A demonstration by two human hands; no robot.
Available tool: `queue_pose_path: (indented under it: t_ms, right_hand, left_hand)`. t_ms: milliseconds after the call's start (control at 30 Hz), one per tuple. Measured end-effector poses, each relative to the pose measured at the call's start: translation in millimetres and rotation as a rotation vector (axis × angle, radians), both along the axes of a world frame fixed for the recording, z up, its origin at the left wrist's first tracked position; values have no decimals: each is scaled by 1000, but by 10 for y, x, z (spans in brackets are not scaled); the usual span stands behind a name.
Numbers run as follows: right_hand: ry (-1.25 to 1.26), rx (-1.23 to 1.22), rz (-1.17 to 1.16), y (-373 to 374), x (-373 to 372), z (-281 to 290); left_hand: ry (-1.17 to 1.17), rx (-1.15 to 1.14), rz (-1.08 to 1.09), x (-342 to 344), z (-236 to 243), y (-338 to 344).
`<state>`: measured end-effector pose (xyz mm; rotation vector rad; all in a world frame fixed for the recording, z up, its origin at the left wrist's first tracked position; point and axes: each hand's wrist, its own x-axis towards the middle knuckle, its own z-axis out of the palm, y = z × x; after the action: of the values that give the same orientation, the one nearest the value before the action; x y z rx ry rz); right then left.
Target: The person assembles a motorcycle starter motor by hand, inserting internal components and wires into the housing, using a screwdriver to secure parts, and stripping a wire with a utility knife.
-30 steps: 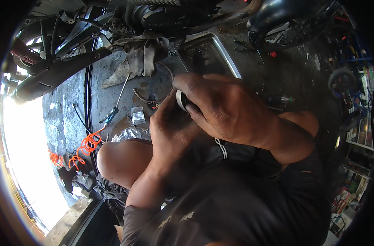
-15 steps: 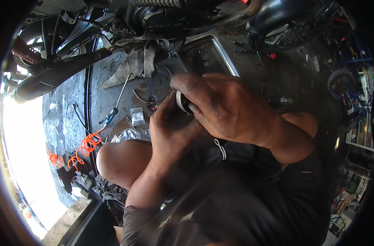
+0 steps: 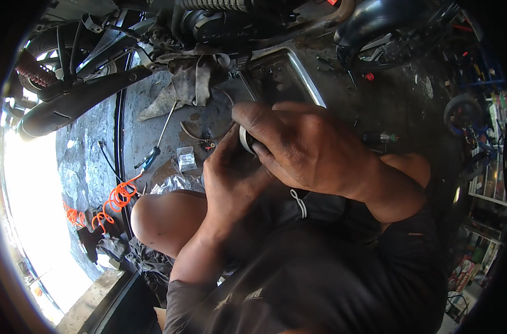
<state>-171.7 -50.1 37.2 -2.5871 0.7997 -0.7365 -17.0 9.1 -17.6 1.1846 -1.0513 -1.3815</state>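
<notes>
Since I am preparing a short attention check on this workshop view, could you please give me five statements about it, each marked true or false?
1. The left hand and right hand are both at one pale-rimmed round part. True.
2. The coiled hose is blue. False: it is orange.
3. The screwdriver lies with its shaft pointing toward the grey cloth. True.
4. The small clear packet lies on top of that cloth. False: it lies apart from it, near the clear plastic bag.
5. The person's left knee is bare. True.
</notes>
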Motion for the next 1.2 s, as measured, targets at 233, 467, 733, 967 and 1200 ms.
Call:
queue_pose_path:
  t_ms: [233,467,733,967,1200]
  right_hand:
    - [-43,-52,26,-29,8,-10]
    - [-33,52,1,-6,-3,24]
    - [-40,90,20,-27,10,53]
    - [-11,102,-43,-15,-30,176]
    - [-147,-6,-8,-68,-280,426]
  left_hand:
    - [-14,-3,-14,14,3,1]
    - [67,12,-28,10,-20,-23]
    - [61,5,-42,7,-34,-17]
    - [240,-19,-87,2,-38,-30]
    - [490,45,-192,93,68,-57]
